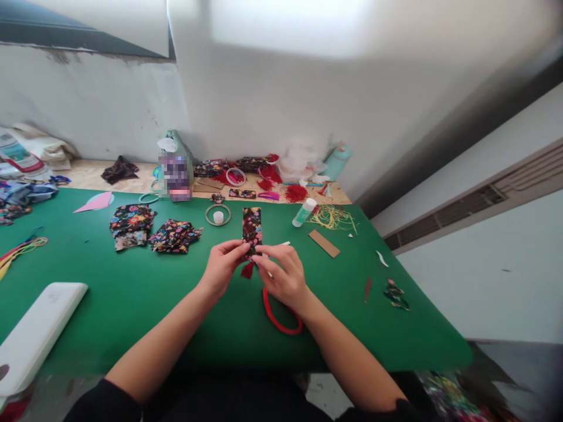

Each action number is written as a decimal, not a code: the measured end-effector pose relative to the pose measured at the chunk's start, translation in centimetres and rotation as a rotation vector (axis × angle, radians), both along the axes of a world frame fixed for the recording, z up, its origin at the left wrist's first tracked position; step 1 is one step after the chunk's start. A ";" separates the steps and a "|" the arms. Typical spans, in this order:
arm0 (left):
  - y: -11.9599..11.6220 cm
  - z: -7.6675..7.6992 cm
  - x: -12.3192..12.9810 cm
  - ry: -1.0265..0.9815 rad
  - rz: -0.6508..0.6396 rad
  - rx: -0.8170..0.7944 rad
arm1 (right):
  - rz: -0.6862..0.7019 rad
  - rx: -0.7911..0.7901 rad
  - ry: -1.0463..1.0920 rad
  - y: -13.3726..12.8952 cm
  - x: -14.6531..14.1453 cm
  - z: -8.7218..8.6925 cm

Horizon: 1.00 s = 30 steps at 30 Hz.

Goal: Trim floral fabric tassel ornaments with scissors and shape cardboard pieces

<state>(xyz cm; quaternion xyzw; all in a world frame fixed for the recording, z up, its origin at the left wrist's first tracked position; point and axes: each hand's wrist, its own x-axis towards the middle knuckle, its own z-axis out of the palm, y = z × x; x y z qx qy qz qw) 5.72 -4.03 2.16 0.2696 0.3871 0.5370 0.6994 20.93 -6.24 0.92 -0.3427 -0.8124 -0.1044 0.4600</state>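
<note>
A narrow black floral fabric strip (pixel 252 225) stands upright between my hands, a red tassel (pixel 247 270) hanging at its lower end. My left hand (pixel 222 265) pinches the strip's lower left edge between thumb and fingers. On the other side, my right hand (pixel 284 272) has its thumb and forefinger closed on the lower right corner. Below the right hand a red ring (pixel 281 328) lies on the green table, partly covered by the hand and wrist. Something thin and pale shows just behind the right fingers; its kind is unclear.
Two floral fabric piles (pixel 131 225) (pixel 173 237) lie to the left, near a white power bank (pixel 39 334). Beyond my hands are a metal ring (pixel 206 218) around a small white jar (pixel 219 217). A glue stick (pixel 304 213), yellow cords (pixel 332 217) and a cardboard strip (pixel 324 244) lie right.
</note>
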 end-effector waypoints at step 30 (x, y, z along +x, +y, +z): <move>0.9 -1.1 0.1 0.071 0.054 0.142 | 0.117 -1.049 0.449 0.6 0.4 0.4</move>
